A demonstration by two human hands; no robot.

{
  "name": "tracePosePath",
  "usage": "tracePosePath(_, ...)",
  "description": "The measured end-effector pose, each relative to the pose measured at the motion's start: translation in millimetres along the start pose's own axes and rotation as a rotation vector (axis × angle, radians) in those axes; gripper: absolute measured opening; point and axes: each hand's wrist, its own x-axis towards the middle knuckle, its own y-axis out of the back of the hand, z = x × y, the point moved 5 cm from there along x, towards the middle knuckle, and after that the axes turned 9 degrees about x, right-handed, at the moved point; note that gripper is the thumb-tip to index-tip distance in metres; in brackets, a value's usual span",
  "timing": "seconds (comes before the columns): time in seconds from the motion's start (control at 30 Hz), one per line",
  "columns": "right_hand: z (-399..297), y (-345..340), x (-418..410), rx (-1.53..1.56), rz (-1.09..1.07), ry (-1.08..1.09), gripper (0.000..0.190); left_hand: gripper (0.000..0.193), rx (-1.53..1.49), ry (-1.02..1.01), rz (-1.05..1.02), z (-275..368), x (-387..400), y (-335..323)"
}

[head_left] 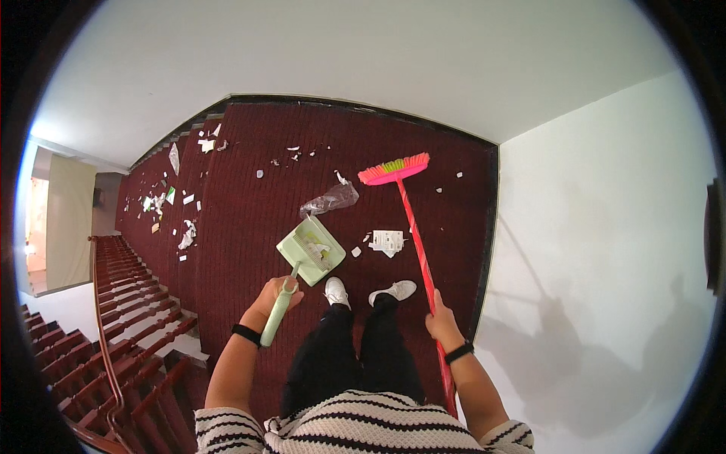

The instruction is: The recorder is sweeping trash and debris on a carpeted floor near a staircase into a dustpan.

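Note:
My left hand [276, 298] grips the handle of a pale green long-handled dustpan [333, 251], in which some scraps lie behind its toothed edge. My right hand [444, 324] is closed around the red pole of a broom [421, 249]. The broom's pink head [395, 170], with pink and green bristles, points away from me toward the far right. A crumpled clear plastic bag [332, 200] lies just beyond the dustpan. Between dustpan and broom pole are a white printed card [388, 241] and a small white scrap [356, 251].
Dark red carpet [255, 227] covers the landing and the stairs descending at left. Paper scraps [187, 234] and a plastic wrapper [174, 159] litter the steps. A wooden banister [105, 340] runs along the left. White walls [578, 187] border the far side and right.

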Motion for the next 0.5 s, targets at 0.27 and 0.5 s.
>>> tracePosePath(0.27,6.9,-30.1,-4.8,-0.103,-0.056,0.081,0.065,0.019,0.015,-0.033,0.043,-1.9,-3.5,2.4)
tracePosePath(0.5,17.6,11.9,-120.8,0.025,-0.339,0.062,0.066,0.021,-0.136,0.094,-0.011,-4.2,-6.2,2.4)
